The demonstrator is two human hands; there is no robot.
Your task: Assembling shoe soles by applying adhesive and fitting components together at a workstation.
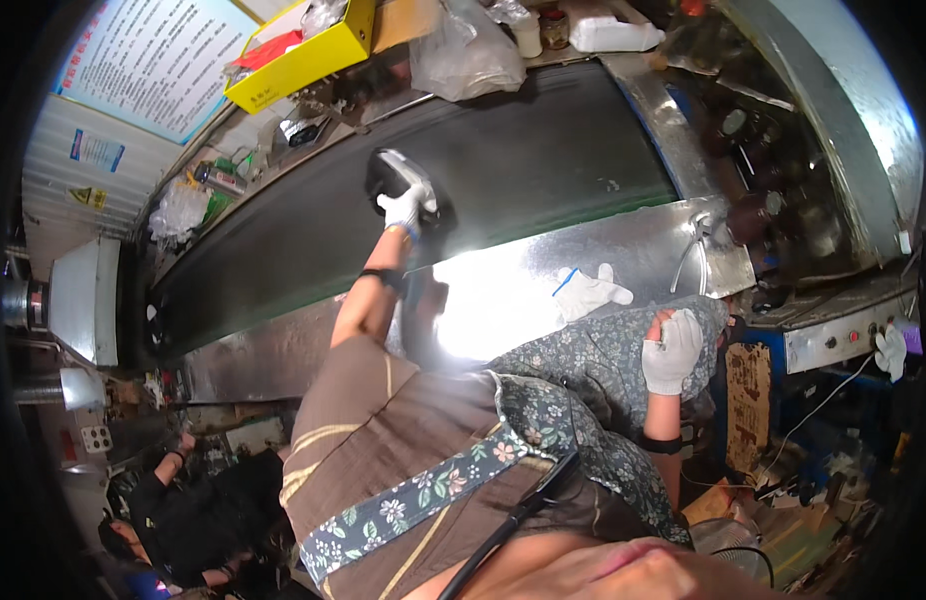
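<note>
Left hand, gloved: grasping the near edge of a dark, shoe-like piece with a pale strip; exact form blurred. Piece is over the dark belt, which runs to both sides of this grip. Nearer the wearer, right of the grip: metal ledge bearing a loose white glove. Right hand: fingers curled closed, beside the floral apron; contents, if any, cannot be told.

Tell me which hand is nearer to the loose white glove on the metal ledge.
Right. The right hand is close by, lower right of the white glove; the left hand is farther off, to the upper left, over the conveyor belt.
</note>
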